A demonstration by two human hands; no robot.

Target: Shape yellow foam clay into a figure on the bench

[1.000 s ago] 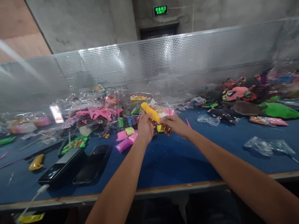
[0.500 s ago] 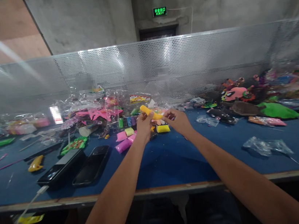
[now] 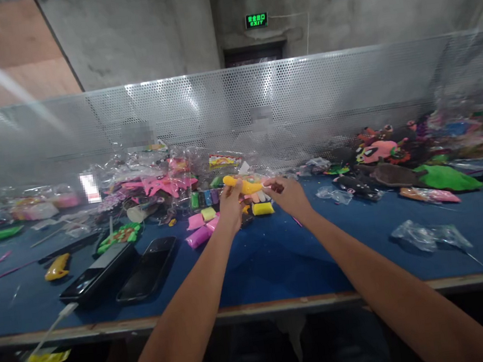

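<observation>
Yellow piece between both hands, above blue table. Left hand pinching its left part; right hand fingertips together at right end. Yellow pack below, pink packs left, phone farther left.

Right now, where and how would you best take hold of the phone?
I'd pinch the phone by the two long edges of its near half, coming down from above on the near side. It lies flat and thin, and the gap to the cabled device on its left narrows toward the far end, so the near half should leave more room.
</observation>
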